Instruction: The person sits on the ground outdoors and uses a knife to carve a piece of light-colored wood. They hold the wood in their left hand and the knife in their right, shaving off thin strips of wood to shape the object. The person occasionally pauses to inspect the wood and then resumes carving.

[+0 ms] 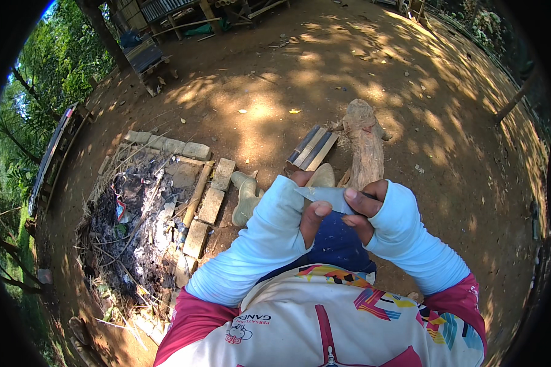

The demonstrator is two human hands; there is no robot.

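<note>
In the head view, the right hand (367, 208) has its fingers clamped on a grey blade (324, 194), whose tip points toward the left hand (309, 211). The left fingers are bent around the tip, thumb below it; whether they grip anything cannot be told. Just beyond the fingers are a boot (323, 175), some striped slats (312, 148) and one log (366, 147), with the boot nearest. Left of the fingers stands another boot (246, 199); farther left lies one ash heap (141, 226), edged by at least seven bricks (210, 205), with one pole (198, 196) along its near side. Below the fingers, the shirt (281, 306) bears printed lettering, upside down, and a small emblem.
</note>
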